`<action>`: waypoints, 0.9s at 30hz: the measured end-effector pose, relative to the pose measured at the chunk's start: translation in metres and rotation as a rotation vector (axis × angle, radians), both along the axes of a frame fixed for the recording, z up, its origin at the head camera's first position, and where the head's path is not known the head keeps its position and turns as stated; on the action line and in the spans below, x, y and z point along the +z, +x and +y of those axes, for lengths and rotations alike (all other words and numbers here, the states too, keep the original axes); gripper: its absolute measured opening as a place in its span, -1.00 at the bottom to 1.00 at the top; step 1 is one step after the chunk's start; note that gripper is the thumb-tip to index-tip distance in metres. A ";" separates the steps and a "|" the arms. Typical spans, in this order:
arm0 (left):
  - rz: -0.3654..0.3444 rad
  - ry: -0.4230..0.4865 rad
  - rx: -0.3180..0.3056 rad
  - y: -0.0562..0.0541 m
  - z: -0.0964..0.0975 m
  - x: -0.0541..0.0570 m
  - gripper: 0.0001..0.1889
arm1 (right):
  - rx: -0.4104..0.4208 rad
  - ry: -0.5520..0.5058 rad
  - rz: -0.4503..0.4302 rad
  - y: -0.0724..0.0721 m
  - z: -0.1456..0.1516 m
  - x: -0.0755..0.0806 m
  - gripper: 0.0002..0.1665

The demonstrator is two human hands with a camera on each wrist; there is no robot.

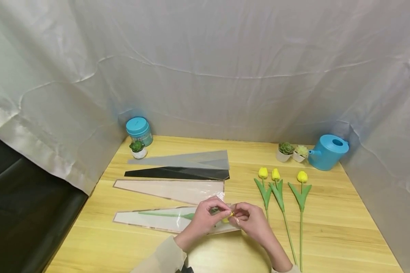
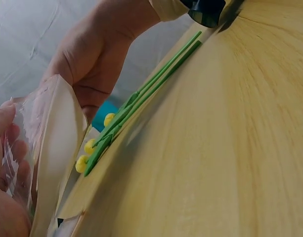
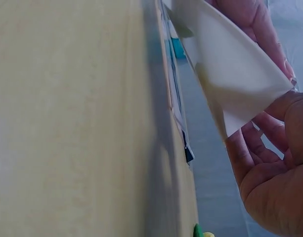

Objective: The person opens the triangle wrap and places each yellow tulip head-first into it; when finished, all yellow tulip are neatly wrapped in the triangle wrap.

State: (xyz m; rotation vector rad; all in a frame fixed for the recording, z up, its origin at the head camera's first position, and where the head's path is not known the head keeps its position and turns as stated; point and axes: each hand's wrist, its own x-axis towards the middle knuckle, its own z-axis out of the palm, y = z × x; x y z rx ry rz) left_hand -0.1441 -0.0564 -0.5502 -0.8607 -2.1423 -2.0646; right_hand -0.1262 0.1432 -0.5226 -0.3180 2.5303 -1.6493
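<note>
A clear-fronted, white-backed flower sleeve (image 1: 164, 224) lies crosswise near the table's front, with one yellow tulip (image 1: 160, 214) inside it, its stem pointing left. At the sleeve's wide right end, my left hand (image 1: 205, 217) pinches the plastic edge between thumb and fingers. Opposite it, my right hand (image 1: 254, 223) grips the same end, fingers curled at the corner. A small yellow bit shows between the fingertips; its kind is unclear. The left wrist view shows clear film (image 2: 30, 128) crinkled under the left fingers. White backing (image 3: 235, 64) bends up in the right wrist view.
Behind lie a pinkish clear sleeve (image 1: 177, 187), a black one (image 1: 177, 173) and a grey one (image 1: 205, 159). Three yellow tulips (image 1: 301, 201) lie to the right. Along the back stand a blue-lidded jar (image 1: 138, 129), small potted succulents (image 1: 285, 151) and a blue watering can (image 1: 328, 153).
</note>
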 end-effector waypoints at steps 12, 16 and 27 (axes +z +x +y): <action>-0.018 -0.031 0.023 -0.001 -0.002 -0.001 -0.94 | -0.010 0.014 -0.033 0.000 0.002 0.000 -0.82; -0.011 -0.031 0.026 -0.002 -0.003 -0.001 -0.94 | -0.001 -0.021 -0.051 -0.001 0.005 0.001 -0.78; -0.081 -0.100 0.059 -0.003 -0.006 -0.002 -0.95 | -0.026 -0.043 -0.095 -0.002 0.011 0.000 -0.73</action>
